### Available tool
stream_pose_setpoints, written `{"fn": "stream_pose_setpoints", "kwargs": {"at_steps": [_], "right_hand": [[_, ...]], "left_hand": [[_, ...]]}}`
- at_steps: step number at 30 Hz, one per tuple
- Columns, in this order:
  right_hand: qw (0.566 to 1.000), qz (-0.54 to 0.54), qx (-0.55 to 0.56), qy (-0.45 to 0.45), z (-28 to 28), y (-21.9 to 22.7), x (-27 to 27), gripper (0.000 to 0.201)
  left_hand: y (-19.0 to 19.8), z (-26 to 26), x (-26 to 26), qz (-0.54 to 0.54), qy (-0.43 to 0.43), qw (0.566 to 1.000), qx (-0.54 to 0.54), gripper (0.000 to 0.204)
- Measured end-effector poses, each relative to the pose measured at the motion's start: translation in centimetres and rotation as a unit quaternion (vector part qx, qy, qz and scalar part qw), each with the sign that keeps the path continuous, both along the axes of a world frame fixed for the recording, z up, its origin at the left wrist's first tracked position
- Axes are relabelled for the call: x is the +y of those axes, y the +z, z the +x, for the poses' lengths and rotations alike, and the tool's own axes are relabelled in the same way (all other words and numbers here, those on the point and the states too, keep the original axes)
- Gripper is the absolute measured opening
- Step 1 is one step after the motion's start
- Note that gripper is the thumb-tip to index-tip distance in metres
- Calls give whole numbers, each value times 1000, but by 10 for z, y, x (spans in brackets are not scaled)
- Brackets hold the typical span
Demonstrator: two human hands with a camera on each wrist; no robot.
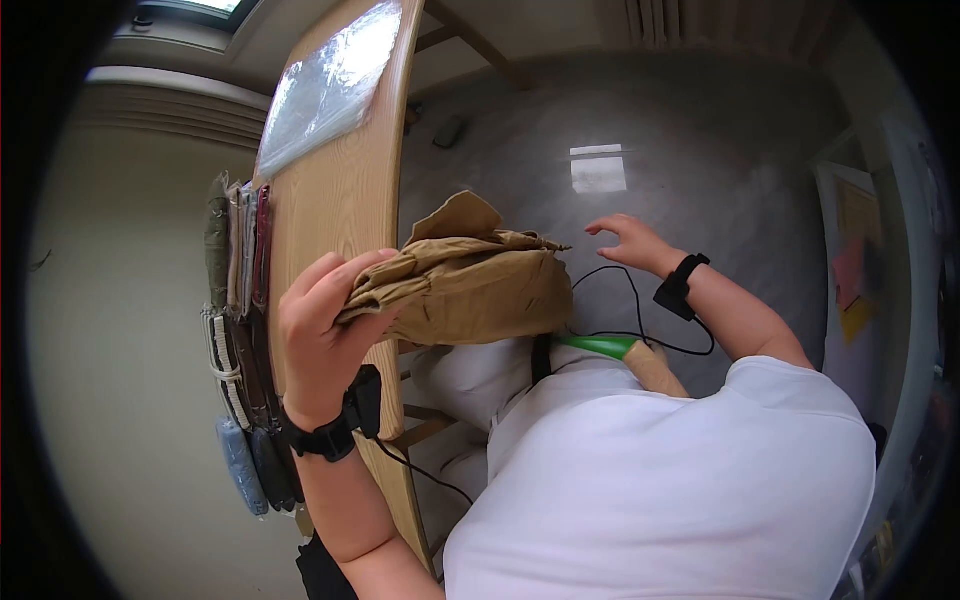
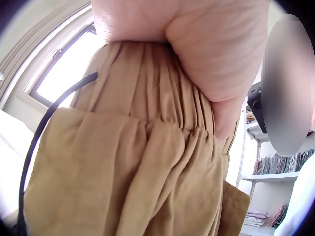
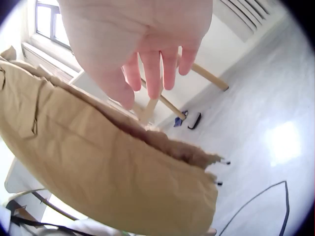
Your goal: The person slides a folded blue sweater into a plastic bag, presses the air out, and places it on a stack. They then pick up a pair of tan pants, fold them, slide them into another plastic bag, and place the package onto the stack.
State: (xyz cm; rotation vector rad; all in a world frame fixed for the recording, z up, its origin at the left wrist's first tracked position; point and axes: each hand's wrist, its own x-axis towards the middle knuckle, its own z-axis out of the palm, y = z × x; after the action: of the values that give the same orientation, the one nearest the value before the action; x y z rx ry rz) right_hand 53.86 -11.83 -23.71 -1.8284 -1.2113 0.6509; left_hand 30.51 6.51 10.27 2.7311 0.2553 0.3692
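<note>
A tan cloth garment [image 1: 490, 295] with a gathered end hangs folded in front of the person's body. My left hand [image 1: 325, 325] grips that gathered end, thumb on the near side and fingers on the far side. Close up in the left wrist view, the pleated cloth [image 2: 123, 167] bunches under the palm. My right hand [image 1: 640, 245] is held off to the right of the garment, fingers loosely extended with nothing in them. In the right wrist view, two dark-tipped cord ends stick out from the garment's [image 3: 108, 167] far end, below the open fingers [image 3: 153, 73].
A wooden table [image 1: 330, 200] runs along the left, with a clear plastic bag [image 1: 330, 85] on it. Several bagged folded clothes [image 1: 240, 250] line its far edge. A black cable [image 1: 640, 300] loops below the right wrist. Something green [image 1: 600, 345] lies near the person's waist.
</note>
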Motion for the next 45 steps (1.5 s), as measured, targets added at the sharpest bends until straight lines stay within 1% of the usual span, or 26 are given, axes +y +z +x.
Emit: {"fn": "stream_pose_setpoints", "kwargs": {"at_steps": [2, 4, 5, 7, 8, 9, 11, 15, 17, 19, 21, 23, 24, 27, 29, 32, 33, 34, 35, 36, 38, 40, 42, 43, 44, 45], "right_hand": [[999, 26, -23, 2, -11, -19, 12, 37], [999, 40, -13, -19, -22, -27, 20, 39], [998, 59, -9, -32, -28, -33, 21, 41], [997, 60, -12, -44, -37, -51, 25, 42], [996, 66, -20, -49, -41, -59, 28, 43], [996, 66, -17, -48, -44, -60, 33, 43], [988, 72, -43, -127, -51, -62, 39, 38], [994, 48, -31, -96, -50, -75, 41, 34], [997, 66, -26, -34, -56, -80, 34, 29], [996, 72, -26, -36, -50, -75, 29, 27], [996, 79, -27, -40, -45, -77, 21, 24], [992, 78, -55, -83, -40, -82, 14, 18], [992, 78, -56, -83, -39, -83, 12, 18], [991, 88, -74, -70, -28, -80, 14, 15], [982, 108, -150, -49, -32, -70, 12, 12], [987, 79, -141, -20, -35, -73, 17, 12], [987, 80, -141, -17, -36, -75, 19, 12], [986, 71, -152, 13, -36, -78, 22, 10], [984, 62, -163, 42, -37, -80, 24, 9], [984, 62, -163, 44, -38, -79, 25, 9], [984, 61, -153, 74, -42, -76, 28, 9], [985, 53, -138, 86, -46, -80, 31, 10], [985, 48, -130, 103, -46, -81, 35, 10], [990, 65, -103, 76, -46, -80, 36, 11], [992, 83, -77, 53, -45, -79, 38, 12], [989, 121, -79, 12, -40, -70, 37, 12]], "left_hand": [[15, -9, 3, 37, -13, 999, -28, 40], [24, -16, -4, 98, -12, 993, -66, 41], [28, -20, -5, 94, -20, 994, -61, 41], [36, -28, -6, 137, -21, 984, -116, 40], [39, -31, -8, 138, -22, 984, -112, 40], [42, -35, -6, 151, -3, 981, -119, 39], [48, -38, -4, 163, 23, 979, -122, 38], [51, -39, -5, 172, 18, 976, -134, 39], [53, -44, -7, 164, 23, 977, -133, 39], [53, -46, -6, 158, 30, 977, -138, 39], [54, -50, -6, 180, 28, 976, -120, 40], [53, -52, -6, 188, 38, 974, -124, 41], [53, -53, -6, 196, 46, 971, -126, 42], [54, -53, -5, 191, 43, 971, -136, 39], [56, -60, -5, 197, 37, 969, -143, 37], [64, -65, -11, 217, 20, 967, -131, 30], [66, -73, -15, 164, 36, 975, -144, 28], [67, -77, -17, 111, 52, 980, -157, 27], [69, -79, -16, 145, 35, 977, -150, 24], [69, -79, -17, 146, 37, 977, -149, 24], [70, -80, -21, 125, 4, 977, -174, 25], [74, -82, -23, 135, 8, 976, -170, 23], [76, -90, -22, 150, 33, 973, -173, 21], [77, -98, -21, 154, 42, 971, -176, 21], [80, -110, -19, 193, 94, 963, -164, 20], [81, -123, -18, 231, 149, 950, -151, 20]]}}
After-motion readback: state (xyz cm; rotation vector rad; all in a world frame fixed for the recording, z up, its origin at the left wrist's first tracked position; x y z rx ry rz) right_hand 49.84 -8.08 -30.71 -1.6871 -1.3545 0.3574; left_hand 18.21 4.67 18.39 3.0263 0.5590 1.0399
